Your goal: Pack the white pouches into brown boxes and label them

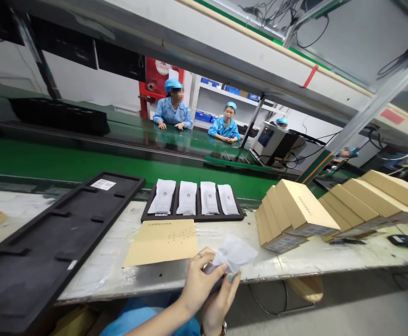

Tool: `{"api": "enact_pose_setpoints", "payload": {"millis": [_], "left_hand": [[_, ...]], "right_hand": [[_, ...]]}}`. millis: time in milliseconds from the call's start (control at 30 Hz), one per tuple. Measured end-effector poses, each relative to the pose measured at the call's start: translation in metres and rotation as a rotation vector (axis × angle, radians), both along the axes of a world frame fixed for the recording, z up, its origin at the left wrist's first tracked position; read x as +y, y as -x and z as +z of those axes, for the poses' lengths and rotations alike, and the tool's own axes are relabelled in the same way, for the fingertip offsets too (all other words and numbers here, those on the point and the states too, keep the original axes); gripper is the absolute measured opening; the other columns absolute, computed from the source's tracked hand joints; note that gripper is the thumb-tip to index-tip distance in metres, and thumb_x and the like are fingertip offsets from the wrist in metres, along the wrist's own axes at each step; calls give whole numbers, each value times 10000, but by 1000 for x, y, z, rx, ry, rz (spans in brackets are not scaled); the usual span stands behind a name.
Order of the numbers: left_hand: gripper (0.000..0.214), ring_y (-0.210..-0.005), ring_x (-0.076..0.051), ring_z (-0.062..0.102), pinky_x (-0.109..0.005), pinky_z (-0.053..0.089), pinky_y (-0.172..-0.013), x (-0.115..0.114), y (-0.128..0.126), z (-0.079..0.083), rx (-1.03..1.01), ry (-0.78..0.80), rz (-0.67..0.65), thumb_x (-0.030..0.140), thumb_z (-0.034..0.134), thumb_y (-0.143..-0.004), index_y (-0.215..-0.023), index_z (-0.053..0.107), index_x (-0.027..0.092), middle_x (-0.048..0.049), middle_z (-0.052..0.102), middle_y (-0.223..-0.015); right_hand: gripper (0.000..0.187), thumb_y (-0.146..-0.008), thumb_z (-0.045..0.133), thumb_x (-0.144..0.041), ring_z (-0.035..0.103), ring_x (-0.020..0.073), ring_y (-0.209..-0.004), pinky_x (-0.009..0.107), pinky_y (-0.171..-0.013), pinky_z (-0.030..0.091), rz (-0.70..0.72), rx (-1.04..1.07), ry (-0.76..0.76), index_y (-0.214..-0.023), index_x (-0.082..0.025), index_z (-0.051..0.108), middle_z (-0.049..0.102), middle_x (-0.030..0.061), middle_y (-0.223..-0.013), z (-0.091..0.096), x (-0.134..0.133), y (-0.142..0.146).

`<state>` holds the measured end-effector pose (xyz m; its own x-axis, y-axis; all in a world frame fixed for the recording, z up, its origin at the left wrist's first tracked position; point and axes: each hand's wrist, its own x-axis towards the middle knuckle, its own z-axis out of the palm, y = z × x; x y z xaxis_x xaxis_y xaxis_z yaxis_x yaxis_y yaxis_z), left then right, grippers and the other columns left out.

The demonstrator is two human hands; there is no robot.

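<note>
My left hand (pixel 197 282) and my right hand (pixel 219 301) are together just in front of the bench edge, both closed on a crumpled white plastic pouch (pixel 234 252) with a dark item partly hidden between the fingers. Beyond them lies a flat brown card (pixel 163 242) on the bench. Behind the card a black tray (pixel 148 210) carries several white pouches (pixel 187 198) side by side.
A long black foam tray (pixel 43 247) lies at the left. Tan boxes (pixel 294 212) lean in a row at the right, more boxes (pixel 382 196) beyond. A green conveyor (pixel 67 163) runs behind the bench. Three people in blue sit across it.
</note>
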<state>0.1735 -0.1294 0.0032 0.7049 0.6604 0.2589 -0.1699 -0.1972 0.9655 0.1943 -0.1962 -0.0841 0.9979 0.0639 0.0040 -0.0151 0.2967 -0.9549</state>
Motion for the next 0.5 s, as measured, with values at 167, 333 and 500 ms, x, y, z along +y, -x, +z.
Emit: {"api": "enact_pose_setpoints", "payload": {"millis": [167, 333, 500], "left_hand": [[480, -660, -160, 492, -262, 413, -624, -6, -47, -44, -70, 147, 15, 516, 640, -866, -549, 544, 169, -10, 497, -635], [473, -646, -146, 482, -247, 423, -605, 6, -69, -63, -92, 203, 22, 549, 642, -845, -597, 490, 177, 7, 481, -641], [327, -608, -133, 450, -234, 417, -579, -3, -63, -65, -86, 179, 125, 367, 570, -904, -673, 402, 210, 36, 421, -645]], "right_hand": [[540, -942, 464, -579, 604, 308, -1098, 466, -925, 477, -94, -303, 116, -1291, -170, 415, 617, 159, -1145, -22, -5, -54], [432, -889, 544, -599, 607, 212, -809, 332, -736, 502, -85, -312, 216, -1023, -195, 469, 603, 62, -895, -14, 8, -72], [271, -940, 515, -458, 485, 147, -660, 263, -637, 439, -122, -239, 290, -829, -219, 448, 473, -36, -721, 5, 16, -67]]}}
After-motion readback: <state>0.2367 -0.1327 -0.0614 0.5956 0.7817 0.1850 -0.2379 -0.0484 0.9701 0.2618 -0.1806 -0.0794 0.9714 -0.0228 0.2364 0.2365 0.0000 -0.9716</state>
